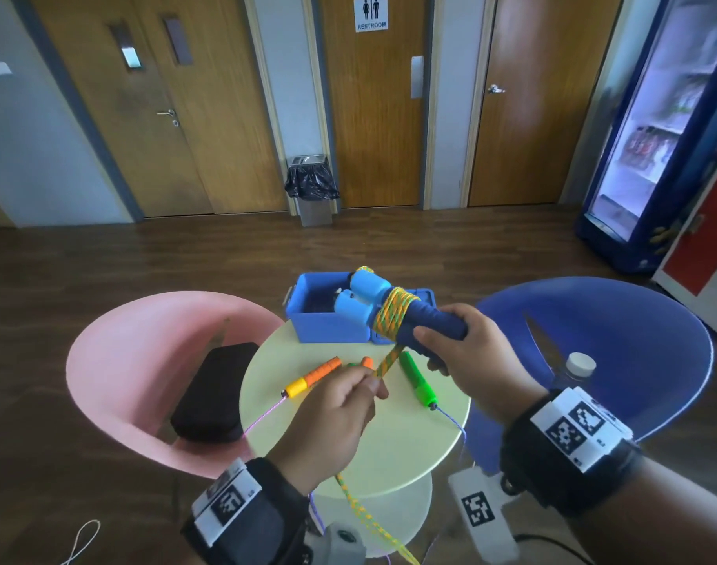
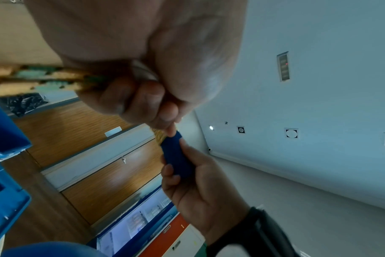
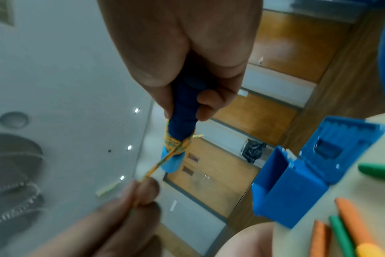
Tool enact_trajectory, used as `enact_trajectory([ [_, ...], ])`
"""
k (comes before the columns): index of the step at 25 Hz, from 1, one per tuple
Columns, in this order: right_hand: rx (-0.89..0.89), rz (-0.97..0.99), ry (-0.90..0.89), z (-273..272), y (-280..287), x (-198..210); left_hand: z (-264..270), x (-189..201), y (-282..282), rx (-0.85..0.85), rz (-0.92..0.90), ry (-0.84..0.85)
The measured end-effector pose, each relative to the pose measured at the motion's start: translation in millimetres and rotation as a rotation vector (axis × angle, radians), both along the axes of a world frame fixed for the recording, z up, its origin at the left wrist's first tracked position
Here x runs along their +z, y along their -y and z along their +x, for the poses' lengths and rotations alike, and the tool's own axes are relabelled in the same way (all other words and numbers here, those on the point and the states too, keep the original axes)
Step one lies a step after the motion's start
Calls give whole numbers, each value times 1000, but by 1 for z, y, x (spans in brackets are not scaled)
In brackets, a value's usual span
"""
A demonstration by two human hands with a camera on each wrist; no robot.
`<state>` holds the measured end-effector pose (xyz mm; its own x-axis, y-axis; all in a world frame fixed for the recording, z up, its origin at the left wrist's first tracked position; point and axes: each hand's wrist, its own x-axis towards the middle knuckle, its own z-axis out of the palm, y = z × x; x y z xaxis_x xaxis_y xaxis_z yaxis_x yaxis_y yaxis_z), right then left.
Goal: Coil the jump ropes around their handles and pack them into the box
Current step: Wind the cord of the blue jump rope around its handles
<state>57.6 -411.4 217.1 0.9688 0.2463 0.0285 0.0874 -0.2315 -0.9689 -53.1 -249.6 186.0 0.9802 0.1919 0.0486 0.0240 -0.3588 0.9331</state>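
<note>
Gripping the dark blue foam ends of 2 blue jump-rope handles (image 1: 383, 309) held side by side, the right hand (image 1: 467, 360) keeps them raised above the round pale-yellow table (image 1: 410, 434), their light blue caps pointing away over the blue box (image 1: 328, 320). An orange-and-green braided rope (image 1: 393, 316) is coiled in several turns around the middle of both handles, and a free length runs down from the coil to the left hand (image 1: 336, 418), which pinches it between thumb and fingertips just below the handles; the rest of that rope trails past the left wrist toward the floor. The blue box stands open at the far edge of the table, its hinged lid laid back on the right side; what lies inside is too dark to tell. On the tabletop between the box and the hands lie an orange-and-yellow handle (image 1: 312, 377) with a thin purple cord leading off the left edge, and a green handle (image 1: 418, 379) with a thin blue cord going off the right edge; further orange and green handles lie partly hidden behind the left hand. A pink chair (image 1: 116, 360) holding a black case (image 1: 214, 393) stands to the left, and a blue chair (image 1: 634, 320) with a capped bottle (image 1: 575, 367) stands to the right.
</note>
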Motion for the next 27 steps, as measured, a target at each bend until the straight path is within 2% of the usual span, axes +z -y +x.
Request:
enact_trajectory([
  [3, 3, -237, 141, 4, 10, -8, 1, 4, -5, -79, 231, -23],
  [7, 58, -391, 242, 0, 16, -15, 5, 18, -7, -138, 534, -33],
  [10, 202, -498, 243, -2, 19, -13, 13, 32, -15, -140, 805, -28],
  [13, 435, -557, 159, -3, 23, 1, 23, 36, -28, -218, 917, 40],
  [17, 617, -437, 27, 5, 31, 24, 32, 24, -33, -362, 772, 168],
  [19, 665, -335, -68, 7, 34, 29, 34, 16, -30, -361, 634, 197],
  [21, 666, -211, -178, 8, 34, 27, 35, 9, -26, -307, 469, 136],
  [24, 450, 47, -334, 9, 27, 12, 35, 4, -14, -109, 287, 113],
  [26, 264, 207, -399, 6, 19, 4, 39, 1, -7, 28, 230, 131],
  [27, 229, 250, -424, 1, 14, 0, 42, 0, -4, 95, 230, 141],
])
